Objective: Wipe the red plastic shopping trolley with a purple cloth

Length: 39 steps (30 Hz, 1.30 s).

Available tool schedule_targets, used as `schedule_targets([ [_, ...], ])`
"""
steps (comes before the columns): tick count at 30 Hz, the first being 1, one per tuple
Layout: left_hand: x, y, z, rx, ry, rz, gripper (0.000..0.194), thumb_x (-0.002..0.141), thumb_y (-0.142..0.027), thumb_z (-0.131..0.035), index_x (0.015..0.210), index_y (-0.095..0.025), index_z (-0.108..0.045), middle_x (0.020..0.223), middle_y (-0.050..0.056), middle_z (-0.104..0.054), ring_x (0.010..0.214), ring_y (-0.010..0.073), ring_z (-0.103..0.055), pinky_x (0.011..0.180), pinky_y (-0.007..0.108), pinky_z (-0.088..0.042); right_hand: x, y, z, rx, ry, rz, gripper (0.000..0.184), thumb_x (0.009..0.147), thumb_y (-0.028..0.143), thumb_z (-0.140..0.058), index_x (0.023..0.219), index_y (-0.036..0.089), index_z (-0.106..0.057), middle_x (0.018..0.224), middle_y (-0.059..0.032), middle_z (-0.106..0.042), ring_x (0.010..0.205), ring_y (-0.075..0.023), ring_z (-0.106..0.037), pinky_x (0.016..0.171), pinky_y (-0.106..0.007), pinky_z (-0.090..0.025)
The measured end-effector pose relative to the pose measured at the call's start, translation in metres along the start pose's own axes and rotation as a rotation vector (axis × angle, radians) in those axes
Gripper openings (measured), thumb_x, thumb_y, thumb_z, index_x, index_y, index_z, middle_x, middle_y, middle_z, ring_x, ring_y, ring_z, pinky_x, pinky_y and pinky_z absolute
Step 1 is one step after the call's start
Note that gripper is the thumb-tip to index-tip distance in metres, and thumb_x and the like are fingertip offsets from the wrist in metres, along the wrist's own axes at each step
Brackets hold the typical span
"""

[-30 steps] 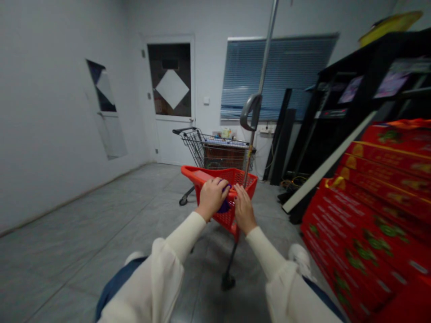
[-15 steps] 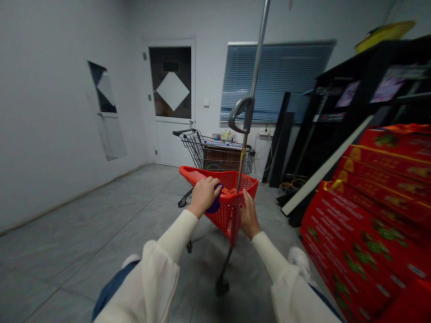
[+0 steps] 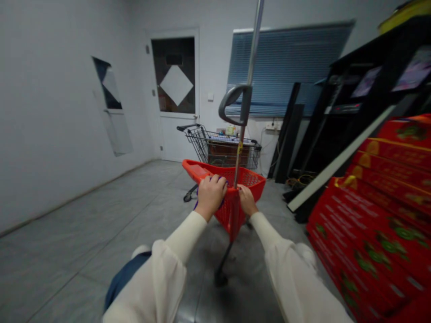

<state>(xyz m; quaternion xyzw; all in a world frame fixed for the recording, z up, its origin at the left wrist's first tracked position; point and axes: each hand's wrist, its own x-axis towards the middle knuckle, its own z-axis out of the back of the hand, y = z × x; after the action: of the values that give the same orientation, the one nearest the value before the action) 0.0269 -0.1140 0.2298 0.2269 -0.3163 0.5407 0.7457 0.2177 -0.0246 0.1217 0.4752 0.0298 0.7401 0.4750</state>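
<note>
So our left hand (image 3: 210,194) is clamped over a purple cloth (image 3: 221,204) at the near rim of the red basket (image 3: 231,215), and our right hand (image 3: 248,201) is curled onto that rim beside the pole (image 3: 238,158). Behind it there's a wire cart (image 3: 202,144) with a brown box (image 3: 222,154) showing through, though we can't tell if it's inside.

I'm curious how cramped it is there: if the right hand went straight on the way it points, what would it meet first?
Probably the metal pole, just ahead of the right hand in the picture; its fingers seem to touch the red basket. Exact depth is hard to judge.
</note>
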Motion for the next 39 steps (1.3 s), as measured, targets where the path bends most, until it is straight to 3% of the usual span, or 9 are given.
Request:
schedule_targets([
  [5,-0.002,0.032,-0.003,0.034,-0.079,0.164,0.028,0.099,-0.037,-0.046,0.105,-0.022,-0.069,0.104,0.009,-0.066,0.093,0.0244,-0.056,0.08,0.036,-0.04,-0.004,0.033,-0.018,-0.177,-0.005,0.045,0.051,0.102,0.026,-0.02,0.136,0.015,-0.057,0.135,-0.0122,-0.062,0.126,-0.0201,-0.053,0.111,-0.042,-0.038],
  [10,-0.028,0.04,-0.021,0.037,-0.384,0.288,0.029,0.098,-0.036,-0.049,0.11,-0.021,-0.071,0.116,0.012,-0.066,0.101,0.0269,-0.055,0.085,0.039,-0.042,-0.012,0.065,-0.018,-0.3,0.095,0.029,0.049,0.103,0.026,-0.027,0.147,0.019,-0.047,0.14,-0.0089,-0.059,0.121,-0.0211,-0.052,0.105,-0.038,-0.041],
  [13,-0.054,0.034,-0.046,0.043,-0.525,0.168,0.028,0.094,-0.034,-0.058,0.116,-0.022,-0.07,0.129,0.014,-0.061,0.118,0.0315,-0.05,0.095,0.044,-0.042,-0.015,0.08,-0.012,-0.33,0.161,0.024,0.05,0.103,0.027,-0.029,0.15,0.022,-0.043,0.142,-0.0076,-0.058,0.118,-0.0213,-0.052,0.103,-0.036,-0.041],
  [16,-0.077,0.039,-0.074,0.069,-0.52,-0.087,0.036,0.091,-0.03,-0.061,0.127,-0.024,-0.066,0.139,0.013,-0.056,0.134,0.0322,-0.041,0.107,0.046,-0.037,-0.013,0.089,-0.008,-0.319,0.207,0.018,0.05,0.102,0.025,-0.028,0.151,0.022,-0.042,0.146,-0.0064,-0.055,0.122,-0.0213,-0.051,0.104,-0.036,-0.039],
  [19,-0.087,0.064,-0.094,0.094,-0.462,-0.356,0.046,0.091,-0.018,-0.058,0.135,-0.033,-0.06,0.145,0.005,-0.054,0.139,0.0241,-0.039,0.113,0.039,-0.034,-0.011,0.093,-0.01,-0.295,0.241,0.022,0.05,0.102,0.026,-0.028,0.15,0.023,-0.042,0.147,-0.0051,-0.054,0.124,-0.0212,-0.049,0.105,-0.037,-0.038],
  [22,-0.083,0.091,-0.098,0.094,-0.481,-0.422,0.05,0.092,-0.017,-0.057,0.137,-0.039,-0.057,0.147,0.002,-0.053,0.14,0.0202,-0.041,0.114,0.035,-0.034,-0.01,0.096,-0.012,-0.265,0.26,0.059,0.05,0.103,0.027,-0.024,0.149,0.024,-0.044,0.146,-0.0036,-0.055,0.121,-0.0206,-0.051,0.102,-0.038,-0.04],
  [29,-0.093,0.078,-0.116,-0.078,-0.679,-0.005,0.044,0.092,-0.015,-0.057,0.134,-0.028,-0.059,0.144,0.01,-0.055,0.139,0.027,-0.041,0.111,0.043,-0.039,0.002,0.099,-0.013,-0.241,0.367,0.302,0.051,0.102,0.027,-0.027,0.15,0.021,-0.043,0.143,-0.0063,-0.058,0.109,-0.0222,-0.053,0.098,-0.04,-0.041],
  [34,-0.1,0.085,-0.122,-0.053,-0.648,-0.037,0.042,0.094,-0.017,-0.055,0.134,-0.029,-0.059,0.135,0.009,-0.061,0.132,0.025,-0.047,0.107,0.04,-0.042,0.029,0.082,-0.019,-0.168,0.52,0.479,0.052,0.101,0.027,-0.032,0.152,0.022,-0.039,0.141,-0.0077,-0.059,0.111,-0.0207,-0.053,0.103,-0.041,-0.042],
  [39,-0.077,0.106,-0.106,-0.062,-0.656,0.164,0.039,0.093,-0.024,-0.06,0.132,-0.025,-0.059,0.143,0.014,-0.053,0.136,0.0296,-0.043,0.107,0.047,-0.042,0.037,0.071,-0.038,0.027,0.617,0.501,0.057,0.101,0.032,-0.034,0.156,0.021,-0.031,0.156,-0.0074,-0.042,0.14,-0.0185,-0.042,0.117,-0.041,-0.035],
])
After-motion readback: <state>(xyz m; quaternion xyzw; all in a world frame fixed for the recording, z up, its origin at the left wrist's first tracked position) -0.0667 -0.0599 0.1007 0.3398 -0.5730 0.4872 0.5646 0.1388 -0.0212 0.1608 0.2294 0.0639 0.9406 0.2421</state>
